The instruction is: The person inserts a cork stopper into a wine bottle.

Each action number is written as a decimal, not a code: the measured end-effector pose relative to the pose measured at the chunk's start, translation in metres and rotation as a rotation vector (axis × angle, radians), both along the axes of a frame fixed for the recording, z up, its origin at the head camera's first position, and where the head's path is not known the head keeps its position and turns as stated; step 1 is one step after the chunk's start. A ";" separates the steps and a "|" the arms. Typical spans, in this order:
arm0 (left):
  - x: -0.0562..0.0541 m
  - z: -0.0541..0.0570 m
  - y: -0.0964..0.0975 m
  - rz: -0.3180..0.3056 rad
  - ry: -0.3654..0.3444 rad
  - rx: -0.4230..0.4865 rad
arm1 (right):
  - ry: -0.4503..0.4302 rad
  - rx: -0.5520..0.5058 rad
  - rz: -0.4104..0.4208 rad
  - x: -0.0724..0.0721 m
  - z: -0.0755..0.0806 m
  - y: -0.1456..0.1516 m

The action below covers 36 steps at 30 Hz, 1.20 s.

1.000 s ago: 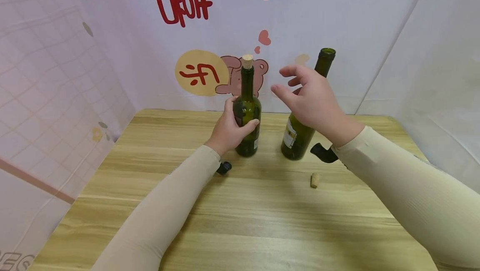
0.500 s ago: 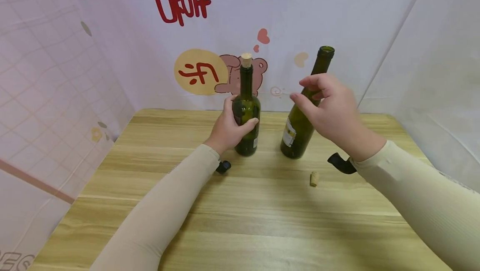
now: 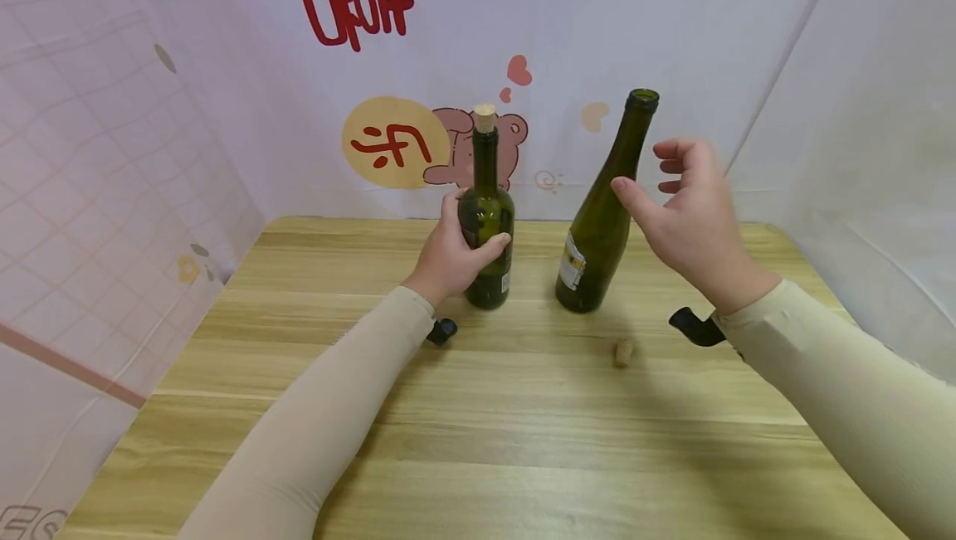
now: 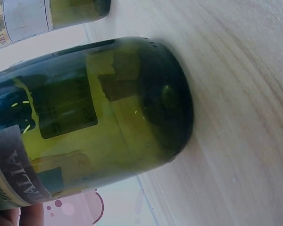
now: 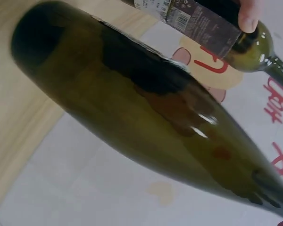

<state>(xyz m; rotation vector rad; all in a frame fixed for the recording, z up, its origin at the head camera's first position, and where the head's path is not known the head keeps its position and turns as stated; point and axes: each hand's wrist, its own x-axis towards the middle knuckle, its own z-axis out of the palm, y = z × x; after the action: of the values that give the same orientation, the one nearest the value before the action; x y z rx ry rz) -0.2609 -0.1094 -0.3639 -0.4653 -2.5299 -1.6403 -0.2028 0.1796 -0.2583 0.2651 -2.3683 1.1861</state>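
My left hand point(image 3: 451, 262) grips a green wine bottle point(image 3: 486, 208) round its body, thumb across the front. This bottle stands upright on the table, with a pale cork point(image 3: 485, 119) sticking out of its mouth. To its right is a taller green wine bottle point(image 3: 607, 229) with an uncorked mouth and a torn pale label. Beside that bottle's neck hovers my right hand point(image 3: 693, 212), thumb and fingers spread apart, holding nothing. The thumb tip overlaps the glass in the head view. In the right wrist view the uncorked bottle point(image 5: 132, 108) fills the middle.
A second cork point(image 3: 623, 352) is on the wooden table point(image 3: 478, 432), in front of the uncorked bottle. Printed white cloth point(image 3: 672, 26) hangs behind the table and at the sides. Black curved pieces point(image 3: 698, 328) stick out at both wrists.
My right hand has moved right, from between the two bottles to the far side of the uncorked bottle's neck. The left hand keeps its grip on the corked bottle.
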 end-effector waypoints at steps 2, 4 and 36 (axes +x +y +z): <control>0.000 0.000 0.000 0.000 -0.003 0.000 | -0.078 -0.025 0.038 -0.005 -0.002 0.004; -0.001 -0.001 0.001 0.000 -0.007 0.000 | -0.138 -0.043 0.079 -0.011 -0.005 0.006; -0.002 0.000 0.001 -0.002 -0.025 -0.004 | -0.352 -0.004 0.185 -0.033 -0.034 0.006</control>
<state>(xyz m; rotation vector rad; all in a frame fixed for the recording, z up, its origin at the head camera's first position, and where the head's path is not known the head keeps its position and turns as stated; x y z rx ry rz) -0.2630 -0.1085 -0.3638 -0.4512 -2.5519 -1.6520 -0.2357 0.1857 -0.2926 0.2998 -2.6894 1.4220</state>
